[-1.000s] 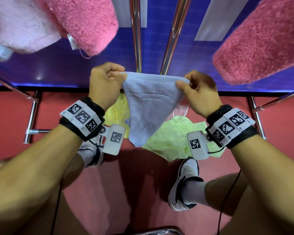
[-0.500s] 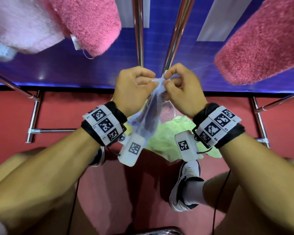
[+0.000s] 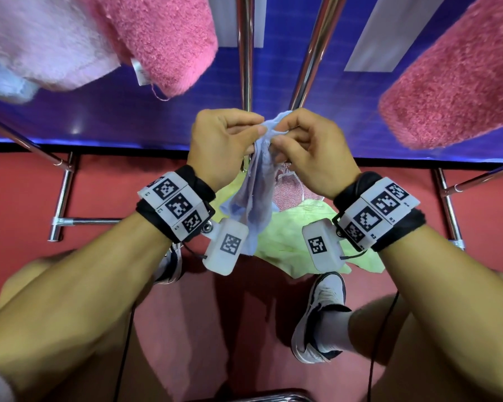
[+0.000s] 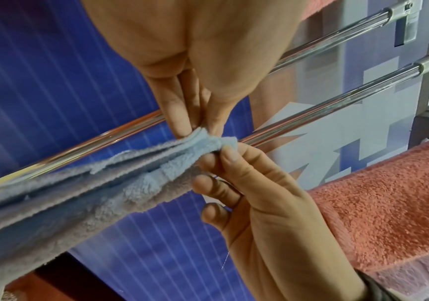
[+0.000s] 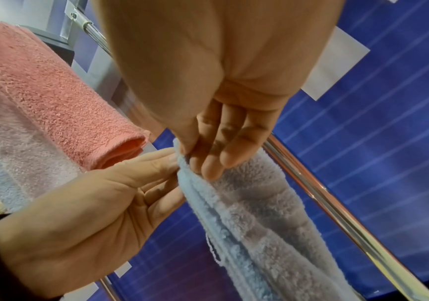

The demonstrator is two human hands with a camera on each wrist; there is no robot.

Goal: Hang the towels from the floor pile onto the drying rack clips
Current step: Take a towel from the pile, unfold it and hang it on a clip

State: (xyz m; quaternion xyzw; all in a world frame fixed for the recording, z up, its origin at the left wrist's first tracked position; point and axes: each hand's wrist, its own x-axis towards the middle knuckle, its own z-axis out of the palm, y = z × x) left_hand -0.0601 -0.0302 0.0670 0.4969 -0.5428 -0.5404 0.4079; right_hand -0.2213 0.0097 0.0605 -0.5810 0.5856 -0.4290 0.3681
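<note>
Light blue towel [image 3: 256, 195] is bunched between my two hands, w/ top corner at 12 o'clock near the rack bars [image 3: 246, 53]. My left hand [image 3: 224, 146] and right hand [image 3: 311, 152] both pinch it narrow, thumb vs. fingertips [image 4: 179, 126], touching each other. Rest hangs toward 6 o'clock, over floor pile [image 3: 291, 242].

1. The light blue towel [image 4: 120, 183] is soft terry cloth with a short, fluffy nap.
2. The pink towels [image 3: 459, 79] are coarser, looped cloth, rough and matt.
3. The rack bars [image 4: 311, 114] are polished metal, smooth and mirror-glossy.
4. The yellow-green cloth [image 3: 285, 242] looks thin and matt.
5. The red floor [image 3: 244, 314] has a faint sheen.
</note>
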